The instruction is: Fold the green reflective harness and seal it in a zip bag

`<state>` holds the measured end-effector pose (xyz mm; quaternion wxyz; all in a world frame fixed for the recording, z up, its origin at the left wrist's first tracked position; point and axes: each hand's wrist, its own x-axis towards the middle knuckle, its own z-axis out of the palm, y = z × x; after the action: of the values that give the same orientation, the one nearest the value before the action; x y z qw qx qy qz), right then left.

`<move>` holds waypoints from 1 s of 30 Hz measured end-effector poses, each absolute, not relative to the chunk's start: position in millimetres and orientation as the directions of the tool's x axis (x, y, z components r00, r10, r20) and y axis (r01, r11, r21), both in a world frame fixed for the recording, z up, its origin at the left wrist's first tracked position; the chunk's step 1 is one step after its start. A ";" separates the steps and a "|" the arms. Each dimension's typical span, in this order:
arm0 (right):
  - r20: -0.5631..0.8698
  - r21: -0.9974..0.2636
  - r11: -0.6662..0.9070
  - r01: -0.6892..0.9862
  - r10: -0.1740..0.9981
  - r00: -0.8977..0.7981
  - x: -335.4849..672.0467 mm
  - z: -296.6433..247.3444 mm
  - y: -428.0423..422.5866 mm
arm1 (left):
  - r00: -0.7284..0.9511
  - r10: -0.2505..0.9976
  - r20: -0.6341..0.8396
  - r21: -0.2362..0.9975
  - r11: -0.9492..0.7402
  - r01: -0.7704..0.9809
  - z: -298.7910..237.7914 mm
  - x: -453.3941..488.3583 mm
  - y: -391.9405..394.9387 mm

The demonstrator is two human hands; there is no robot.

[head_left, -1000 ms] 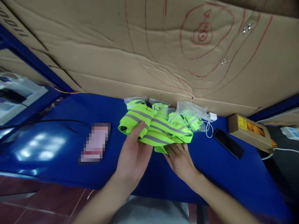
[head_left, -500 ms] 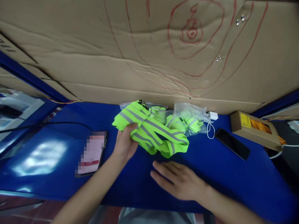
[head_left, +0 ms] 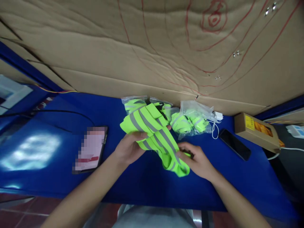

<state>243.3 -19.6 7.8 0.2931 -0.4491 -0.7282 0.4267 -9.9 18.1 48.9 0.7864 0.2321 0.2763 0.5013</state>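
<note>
A neon-yellow reflective vest point(head_left: 154, 133) with grey stripes is bunched up above the blue table point(head_left: 147, 183). My left hand point(head_left: 129, 148) grips its left part, thumb on top. My right hand point(head_left: 197, 160) pinches its lower right end, fingers curled closed. Behind the vest lie clear plastic bags point(head_left: 192, 120) holding more folded neon-yellow vests, against a cardboard wall point(head_left: 152, 47).
A phone with a lit screen point(head_left: 90, 148) lies left of my hands. A dark phone point(head_left: 234, 148) lies at the right, beside a white charger and cable point(head_left: 217, 118). A brown box point(head_left: 257, 131) sits at the far right. A black cable point(head_left: 59, 112) crosses the left.
My right hand has come up from the table surface and taken hold of the vest's lower right end. The vest has been turned and now hangs down toward the right.
</note>
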 end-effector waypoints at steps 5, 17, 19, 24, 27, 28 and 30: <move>0.138 -0.884 0.308 0.351 0.890 -0.434 248.6 19.1 -28.4 | 0.452 0.868 -0.208 0.623 0.473 -0.622 48.1 -6.1 13.2; 0.076 -0.963 0.175 0.204 0.905 -0.418 255.5 19.7 -17.1 | 0.721 0.640 -0.266 0.641 0.676 -0.363 0.2 28.3 -11.2; 0.107 -0.956 0.215 0.198 0.889 -0.446 255.8 20.6 -16.3 | 0.715 0.641 -0.278 0.612 0.692 -0.383 -2.8 30.4 -13.0; 0.293 -0.884 0.405 0.234 0.870 -0.397 247.5 19.1 -21.8 | 0.709 0.634 -0.308 0.529 0.734 -0.426 0.6 31.9 -15.0; 0.341 -0.859 0.437 0.266 0.877 -0.338 243.2 19.2 -29.2 | 0.734 0.601 -0.316 0.446 0.777 -0.444 0.3 34.0 -15.6; 0.325 -0.871 0.411 0.270 0.893 -0.312 243.6 19.1 -31.6 | 0.737 0.598 -0.315 0.424 0.783 -0.455 -0.3 35.2 -16.2; 0.282 -0.901 0.341 0.267 0.930 -0.236 246.5 18.5 -35.3 | 0.755 0.586 -0.296 0.407 0.792 -0.455 -2.0 38.2 -18.4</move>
<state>246.5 -35.3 18.5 0.4404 -0.4335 -0.6904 0.3762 38.2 -18.4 -2.0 0.9234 0.1568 0.2080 0.2818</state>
